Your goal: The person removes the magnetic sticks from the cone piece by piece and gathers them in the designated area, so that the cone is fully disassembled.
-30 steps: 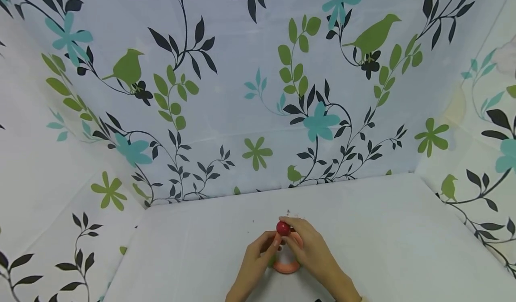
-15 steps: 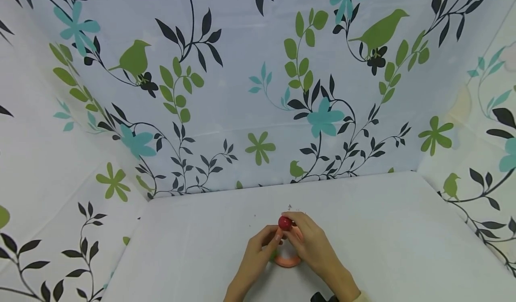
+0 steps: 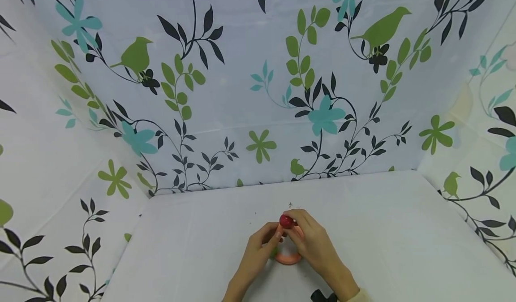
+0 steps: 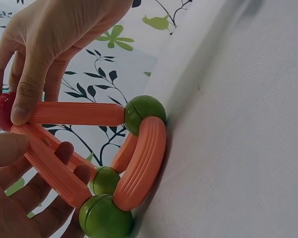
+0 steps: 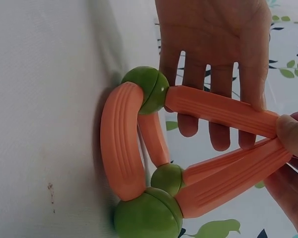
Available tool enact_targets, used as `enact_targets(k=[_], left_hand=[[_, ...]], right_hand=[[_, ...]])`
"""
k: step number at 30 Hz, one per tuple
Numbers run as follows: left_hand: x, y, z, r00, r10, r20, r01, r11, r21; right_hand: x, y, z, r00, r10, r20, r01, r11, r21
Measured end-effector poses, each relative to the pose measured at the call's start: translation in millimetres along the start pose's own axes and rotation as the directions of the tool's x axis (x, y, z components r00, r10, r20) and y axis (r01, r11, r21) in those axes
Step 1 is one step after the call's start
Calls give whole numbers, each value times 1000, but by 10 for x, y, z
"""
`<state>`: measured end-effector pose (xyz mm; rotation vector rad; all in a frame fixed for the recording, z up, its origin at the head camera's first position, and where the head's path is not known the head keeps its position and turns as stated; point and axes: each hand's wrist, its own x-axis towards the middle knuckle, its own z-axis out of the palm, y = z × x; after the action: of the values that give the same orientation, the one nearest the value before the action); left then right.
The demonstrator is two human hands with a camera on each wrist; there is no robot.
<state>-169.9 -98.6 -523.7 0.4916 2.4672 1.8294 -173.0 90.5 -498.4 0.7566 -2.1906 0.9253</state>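
Observation:
A toy frame of ridged orange rods and green balls stands on the white table, its straight rods meeting at a red ball point(image 3: 286, 221) on top. Curved orange rods point(image 4: 143, 166) join the green balls point(image 4: 105, 218) into a ring at the base. My right hand point(image 3: 316, 243) pinches the red ball, thumb on the near side in the left wrist view. With thumb in front and fingers behind, my left hand point(image 5: 213, 34) holds one straight orange rod point(image 5: 216, 109) close to the top. From the head, the hands hide much of the frame.
A black object point(image 3: 318, 295) shows at the bottom edge by the right forearm. Behind the white table point(image 3: 193, 243) rises a cloth wall point(image 3: 225, 91) printed with leaves and birds, continuing at both sides. Small dark specks point(image 5: 51, 193) mark the tabletop.
The head view has tilted slightly, so the scene shifts up at the bottom and more of the black object shows. Both hands keep their hold on the frame with little visible movement.

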Motion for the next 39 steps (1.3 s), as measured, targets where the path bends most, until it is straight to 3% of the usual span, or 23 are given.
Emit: enact_targets(k=[16,25,32,39], left_hand=[[61,-29,-5,1000,-13,19,13,1000,11],[19,-30,-1,999,-20,34,19,1000,18],[0,-33,5,1000,-7,17,7,1000,23],[20,-74,-12,1000,-9,30,7,999,48]], right_hand=[[18,44,-4,998,-59,-38,57,997,-44],[-22,20,-25,1000,14,-19,-13,1000,14],[-1,40,-91,999,20,-34,-18,997,72],[1,203,-180,990,127,-64,-122,990,77]])
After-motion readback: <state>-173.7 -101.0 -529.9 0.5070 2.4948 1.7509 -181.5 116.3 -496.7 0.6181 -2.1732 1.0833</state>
